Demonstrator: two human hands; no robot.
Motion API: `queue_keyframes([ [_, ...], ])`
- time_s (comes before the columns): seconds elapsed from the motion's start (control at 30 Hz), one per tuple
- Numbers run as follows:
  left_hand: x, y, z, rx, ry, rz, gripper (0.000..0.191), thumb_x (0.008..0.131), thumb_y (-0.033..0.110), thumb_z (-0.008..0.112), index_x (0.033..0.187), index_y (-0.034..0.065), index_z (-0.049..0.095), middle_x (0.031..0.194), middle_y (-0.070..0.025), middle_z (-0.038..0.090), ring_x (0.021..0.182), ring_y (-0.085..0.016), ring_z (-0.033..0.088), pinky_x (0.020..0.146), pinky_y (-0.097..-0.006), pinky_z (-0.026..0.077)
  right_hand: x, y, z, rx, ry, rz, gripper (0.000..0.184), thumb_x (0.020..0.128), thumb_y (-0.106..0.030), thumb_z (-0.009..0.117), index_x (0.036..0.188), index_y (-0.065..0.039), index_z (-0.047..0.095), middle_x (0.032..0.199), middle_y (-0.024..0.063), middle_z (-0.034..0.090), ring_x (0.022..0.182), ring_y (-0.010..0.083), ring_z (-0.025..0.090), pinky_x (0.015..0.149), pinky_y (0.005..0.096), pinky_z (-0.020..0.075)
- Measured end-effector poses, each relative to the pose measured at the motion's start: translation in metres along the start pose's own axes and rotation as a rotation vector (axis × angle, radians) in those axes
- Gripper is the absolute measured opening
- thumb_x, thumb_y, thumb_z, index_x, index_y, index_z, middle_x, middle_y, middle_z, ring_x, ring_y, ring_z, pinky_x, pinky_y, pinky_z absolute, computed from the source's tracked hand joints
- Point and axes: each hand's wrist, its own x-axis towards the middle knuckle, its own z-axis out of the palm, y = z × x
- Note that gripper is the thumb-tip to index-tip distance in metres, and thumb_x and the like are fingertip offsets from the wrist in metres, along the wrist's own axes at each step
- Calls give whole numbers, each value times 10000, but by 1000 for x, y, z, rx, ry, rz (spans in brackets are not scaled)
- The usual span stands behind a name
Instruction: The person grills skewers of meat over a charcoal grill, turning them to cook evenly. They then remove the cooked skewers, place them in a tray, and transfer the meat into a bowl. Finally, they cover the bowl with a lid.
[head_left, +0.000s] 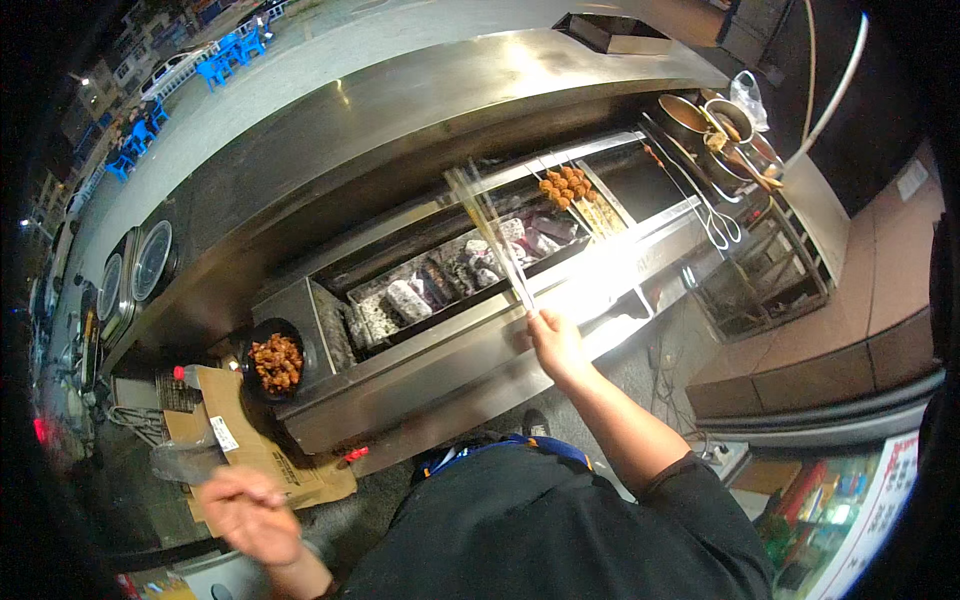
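Note:
My right hand (556, 345) is closed around the near end of several skewers (491, 232), blurred by motion, which reach over the charcoal grill (450, 322). What their far ends carry cannot be made out. Grey-white charcoal (409, 300) lies in the trough, with a faint glow in places. Browned balls on skewers (568, 187) rest across the grill at its right part. At the lower left, my left hand (251, 514) hangs blurred with its fingers curled, near a cardboard sheet (300, 480); nothing shows in it. A black bowl (247, 375) of reddish-brown food pieces (277, 363) sits at the grill's left end.
Metal pots (682, 116) with brushes or ladles stand at the right end, beside tongs (705, 214). A steel ledge (420, 90) runs behind the grill, with lidded containers (152, 259) at its left. A wire-sided rack (772, 277) stands at right. Blue chairs (225, 60) are beyond.

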Motion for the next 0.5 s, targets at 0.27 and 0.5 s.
queue_keyframes([
  [0.27, -68, -23, 151, -228, -139, -555, 165, 981, -6, 516, 1145, 9, 508, 919, -125, 621, 723, -139, 565, 671, -259, 494, 18, 5, -30, 439, -452, 306, 282, 1073, -332, 495, 887, -127, 551, 655, -60, 432, 474, 73, 335, 412, 277, 255],
  [0.5, -92, -32, 188, -246, -180, -739, 153, 1000, 37, 545, 1150, 25, 522, 933, -101, 636, 754, -129, 574, 710, -267, 497, 6, -16, -54, 283, -546, 303, 439, 1063, -413, 466, 1027, 3, 602, 783, 134, 664, 682, 276, 686, 641, 400, 563],
])
